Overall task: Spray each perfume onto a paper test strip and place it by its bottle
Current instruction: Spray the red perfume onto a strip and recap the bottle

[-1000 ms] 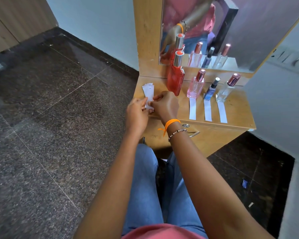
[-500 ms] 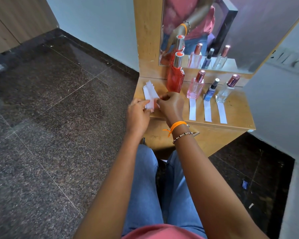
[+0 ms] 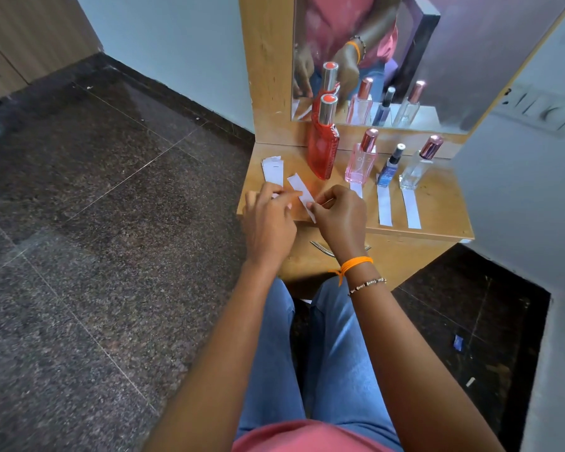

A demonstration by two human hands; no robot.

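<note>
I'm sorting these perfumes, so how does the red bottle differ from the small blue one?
The red bottle is the tallest, with a silver cap; the blue bottle is the smallest, with a black cap. The blue one has a strip lying before it; the red has none yet. Both stand upright on the shelf.

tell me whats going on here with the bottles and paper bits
A person seated at a small wooden dressing table is testing perfumes on paper strips. The right hand pinches a fresh strip, with the left hand beside it near the spare strips. The pink, blue and clear bottles each have a strip in front; the tall red bottle has none yet.
</note>
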